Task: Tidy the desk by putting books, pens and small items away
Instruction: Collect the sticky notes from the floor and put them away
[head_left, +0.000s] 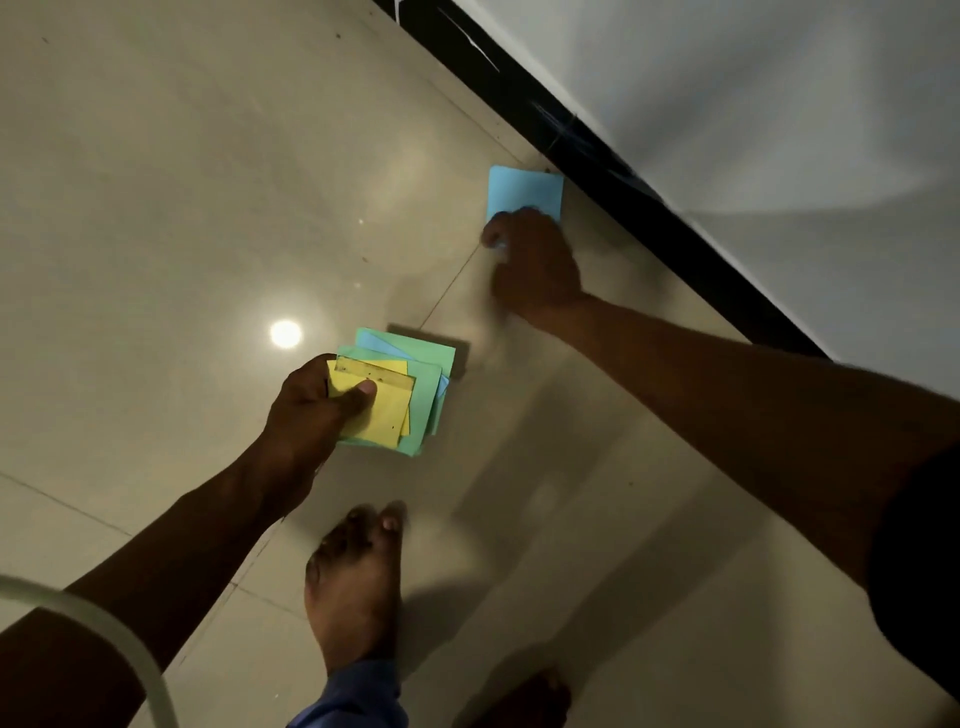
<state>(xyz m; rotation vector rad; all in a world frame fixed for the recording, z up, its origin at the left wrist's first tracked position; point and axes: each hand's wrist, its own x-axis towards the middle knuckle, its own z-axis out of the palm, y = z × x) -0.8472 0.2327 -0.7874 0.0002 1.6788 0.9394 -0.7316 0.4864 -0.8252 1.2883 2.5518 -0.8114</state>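
My left hand (311, 410) grips a loose stack of sticky notes (415, 384), yellow on top with green and blue sheets fanned beneath, held above the tiled floor. A single blue sticky note (524, 189) lies on the floor close to the black skirting. My right hand (535, 265) reaches out to it, fingertips curled over the note's near edge and touching it. The hand is blurred, so whether it grips the note is unclear.
The beige glossy tile floor (182, 182) fills most of the view, with a lamp reflection (285, 333). A black skirting (649, 208) and white wall (779, 104) run diagonally at right. My bare foot (353, 587) stands below the stack. A pale curved cord (104, 623) is at lower left.
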